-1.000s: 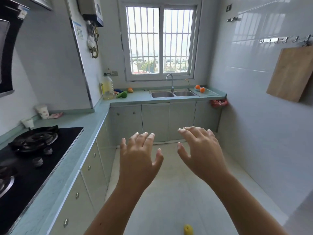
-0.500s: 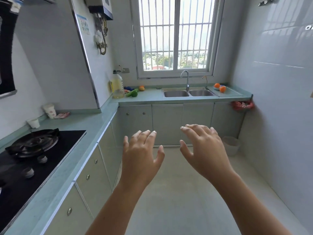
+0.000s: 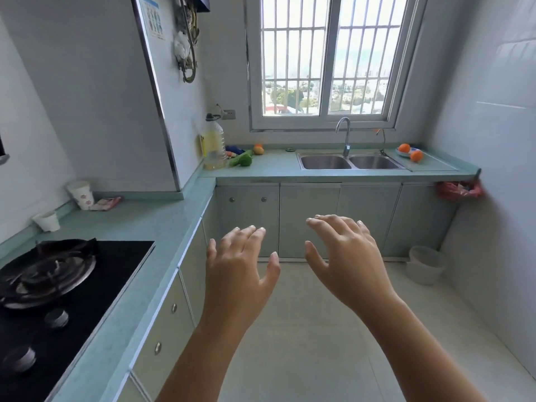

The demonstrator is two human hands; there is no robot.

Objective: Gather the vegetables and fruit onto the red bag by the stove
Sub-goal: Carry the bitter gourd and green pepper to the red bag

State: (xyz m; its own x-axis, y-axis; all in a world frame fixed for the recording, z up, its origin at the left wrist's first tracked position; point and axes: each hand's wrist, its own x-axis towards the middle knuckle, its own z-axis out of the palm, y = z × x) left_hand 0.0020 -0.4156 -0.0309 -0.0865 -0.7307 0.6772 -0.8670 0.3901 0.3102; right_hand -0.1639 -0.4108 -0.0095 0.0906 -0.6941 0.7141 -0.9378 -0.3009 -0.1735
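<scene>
My left hand (image 3: 237, 268) and my right hand (image 3: 345, 256) are held out over the floor, fingers spread, holding nothing. Far ahead on the back counter lie green vegetables (image 3: 242, 160), a small carrot piece (image 3: 229, 154), a dark blue item (image 3: 235, 149) and a yellow-orange fruit (image 3: 258, 149) beside an oil bottle (image 3: 214, 146). Two oranges (image 3: 410, 151) sit right of the sink, one on a small plate. A flat red bag (image 3: 106, 203) lies on the left counter past the stove (image 3: 58, 285).
A double sink (image 3: 349, 161) with tap is under the window. Two paper cups (image 3: 81, 195) stand near the red bag. A red plastic bag (image 3: 459, 189) hangs off the counter's right end above a white bin (image 3: 425, 268). Cabinets line the left and back.
The view has moved forward toward the back counter, which looks nearer and larger. Both hands stay spread and empty. The yellow fruit on the floor has dropped out of view.
</scene>
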